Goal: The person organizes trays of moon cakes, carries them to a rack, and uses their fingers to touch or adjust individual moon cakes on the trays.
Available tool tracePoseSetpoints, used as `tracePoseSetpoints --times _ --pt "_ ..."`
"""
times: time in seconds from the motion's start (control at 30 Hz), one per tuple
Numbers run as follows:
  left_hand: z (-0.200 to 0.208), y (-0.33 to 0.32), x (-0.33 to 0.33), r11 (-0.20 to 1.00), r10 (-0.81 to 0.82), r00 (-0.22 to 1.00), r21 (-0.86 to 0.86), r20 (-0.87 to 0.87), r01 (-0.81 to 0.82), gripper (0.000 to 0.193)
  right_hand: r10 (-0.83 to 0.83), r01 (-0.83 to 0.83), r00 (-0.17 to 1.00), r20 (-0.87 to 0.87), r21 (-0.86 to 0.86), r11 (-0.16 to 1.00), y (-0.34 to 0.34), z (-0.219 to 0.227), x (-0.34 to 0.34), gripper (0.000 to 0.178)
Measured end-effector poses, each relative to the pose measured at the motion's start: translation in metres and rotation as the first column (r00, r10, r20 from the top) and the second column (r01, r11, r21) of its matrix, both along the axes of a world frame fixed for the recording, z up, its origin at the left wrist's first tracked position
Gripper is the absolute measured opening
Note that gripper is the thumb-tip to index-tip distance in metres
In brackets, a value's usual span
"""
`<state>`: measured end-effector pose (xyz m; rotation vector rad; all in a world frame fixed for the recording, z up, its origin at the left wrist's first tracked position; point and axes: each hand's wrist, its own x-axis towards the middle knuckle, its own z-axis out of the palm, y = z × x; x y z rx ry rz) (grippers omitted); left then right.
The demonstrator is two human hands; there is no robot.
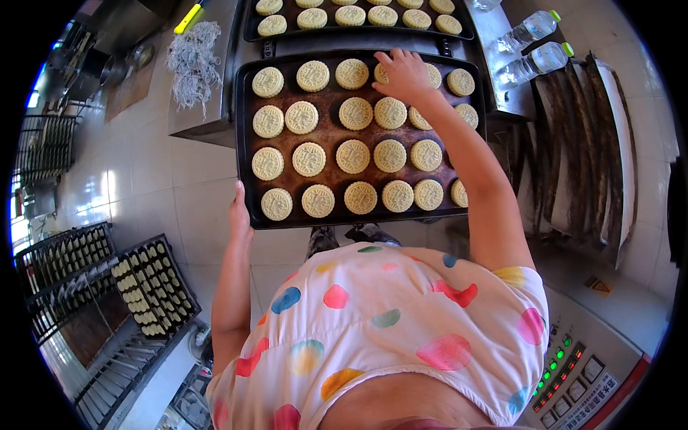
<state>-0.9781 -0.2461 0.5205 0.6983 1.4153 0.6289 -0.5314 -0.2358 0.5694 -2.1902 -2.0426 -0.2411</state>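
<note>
A dark baking tray (330,143) lies in front of me, with rows of round, pale yellow mooncakes (353,156) stamped on top. My left hand (242,211) grips the tray at its near left side, thumb up along the rim; its other fingers are hidden below. Over the far row, my right hand (405,75) has thumb and fingers around the edge of one pale mooncake (382,74), which still sits at tray level and is partly covered. My right forearm hides part of the tray's right side.
Beyond lies a second tray of mooncakes (349,16). Shredded white strands (195,61) and a yellow-handled tool (188,18) rest on the left metal surface; plastic bottles (534,61) are at right. Racked trays (156,287) stand lower left, a control panel (573,373) lower right.
</note>
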Motion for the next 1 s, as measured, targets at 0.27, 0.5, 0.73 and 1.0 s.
tracePoseSetpoints --times 0.27,0.5,0.73,1.0 --pt "0.007 0.003 0.0 0.999 -0.031 0.999 -0.011 -0.037 0.03 0.067 0.128 -0.141 0.979 -0.159 -0.072 0.987 -0.034 0.02 -0.079 0.056" --pt "0.003 0.003 -0.001 0.999 -0.021 0.994 -0.027 -0.11 0.018 0.064 0.012 -0.041 0.993 -0.116 -0.254 0.966 -0.033 0.005 -0.1 0.063" --pt "-0.005 0.006 -0.004 0.998 -0.046 0.997 -0.035 -0.063 0.044 0.065 0.013 -0.022 0.999 -0.039 -0.23 0.973 -0.028 -0.003 -0.101 0.047" --pt "0.006 0.003 -0.001 0.999 -0.023 1.0 -0.035 -0.009 0.023 0.067 0.09 -0.093 0.995 -0.032 -0.149 0.984 -0.029 0.004 -0.118 0.049"
